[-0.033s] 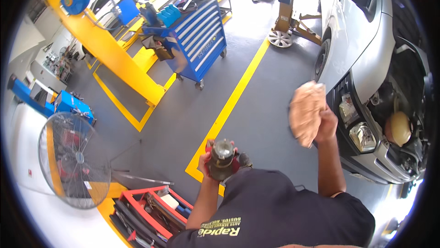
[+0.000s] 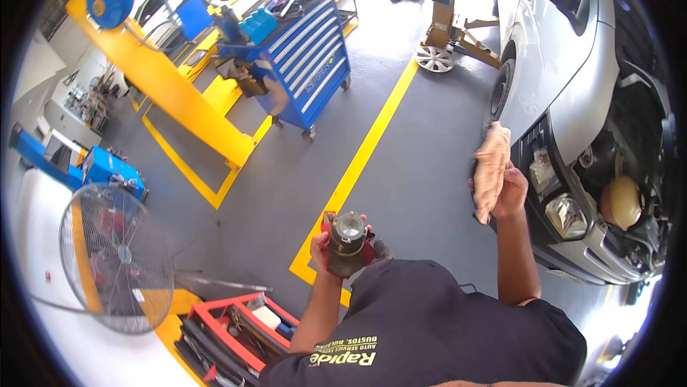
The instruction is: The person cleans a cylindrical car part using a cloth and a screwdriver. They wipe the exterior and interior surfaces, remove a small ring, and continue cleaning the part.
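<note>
My left hand is wrapped round a dark cylindrical part with a shiny round top, held in front of my body. Something red shows on both sides of that part; its exact kind is unclear. On the right, my right hand grips a crumpled tan-orange cloth by its near side. The cloth hangs in the air close to the headlight of a silver car, apart from it. A dark edge shows behind the cloth, and some of my fingers are hidden by it.
The silver car stands at right, its engine bay exposed with a yellowish reservoir. A blue tool cabinet on casters and a yellow lift post are ahead left. A fan and a red tool tray are near left.
The cloth in my right hand has turned from broad side to nearly edge-on and shifted slightly right. My left hand still holds the dark part, slightly higher in the picture.
</note>
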The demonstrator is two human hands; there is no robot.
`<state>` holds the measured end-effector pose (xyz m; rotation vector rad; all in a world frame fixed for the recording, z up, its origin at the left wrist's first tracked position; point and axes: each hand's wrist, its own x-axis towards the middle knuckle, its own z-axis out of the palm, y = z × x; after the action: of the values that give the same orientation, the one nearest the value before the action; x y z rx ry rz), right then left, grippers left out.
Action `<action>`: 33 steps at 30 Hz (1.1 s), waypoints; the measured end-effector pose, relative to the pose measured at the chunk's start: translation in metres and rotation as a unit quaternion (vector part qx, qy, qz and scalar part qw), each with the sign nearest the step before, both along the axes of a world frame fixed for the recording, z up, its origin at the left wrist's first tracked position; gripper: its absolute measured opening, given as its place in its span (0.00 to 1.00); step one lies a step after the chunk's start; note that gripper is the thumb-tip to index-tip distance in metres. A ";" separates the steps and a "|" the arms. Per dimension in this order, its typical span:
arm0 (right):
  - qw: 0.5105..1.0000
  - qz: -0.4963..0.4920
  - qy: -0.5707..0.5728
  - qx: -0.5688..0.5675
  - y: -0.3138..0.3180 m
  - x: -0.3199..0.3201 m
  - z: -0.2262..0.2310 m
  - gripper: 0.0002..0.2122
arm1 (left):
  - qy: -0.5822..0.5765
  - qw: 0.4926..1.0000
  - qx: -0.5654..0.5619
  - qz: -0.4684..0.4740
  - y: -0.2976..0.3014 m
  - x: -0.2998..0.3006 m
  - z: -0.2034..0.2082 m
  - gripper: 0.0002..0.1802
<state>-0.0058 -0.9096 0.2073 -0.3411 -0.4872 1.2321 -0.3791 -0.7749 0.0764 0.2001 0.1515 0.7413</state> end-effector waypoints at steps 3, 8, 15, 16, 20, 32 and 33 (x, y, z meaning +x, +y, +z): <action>0.979 -0.125 -0.086 -0.133 0.067 0.048 -0.042 0.35 | 0.028 0.997 0.041 -0.057 0.111 0.072 0.022 0.42; 0.988 -0.041 0.147 0.010 0.127 0.137 -0.128 0.32 | 0.051 0.993 0.069 -0.079 0.241 0.179 0.047 0.43; 0.980 -0.029 -0.032 -0.195 0.292 0.260 -0.153 0.26 | 0.026 0.990 0.105 -0.089 0.422 0.355 0.020 0.43; 0.962 -0.031 -0.085 -0.257 0.321 0.275 -0.153 0.26 | 0.036 0.991 0.101 -0.080 0.448 0.379 0.017 0.43; 0.984 -0.064 -0.060 -0.157 0.432 0.382 -0.131 0.33 | 0.035 0.995 0.087 -0.029 0.545 0.467 0.027 0.35; 0.946 0.185 0.253 -0.077 0.787 0.563 -0.168 0.34 | 0.068 0.986 0.087 0.126 0.855 0.634 0.008 0.36; 0.934 0.237 0.266 -0.043 0.823 0.571 -0.166 0.37 | 0.069 0.983 0.110 0.130 0.883 0.646 0.001 0.36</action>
<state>0.5648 -0.0864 0.0408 0.0543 -0.0384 1.7469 0.2667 0.1081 0.0777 0.4493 0.2314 1.0045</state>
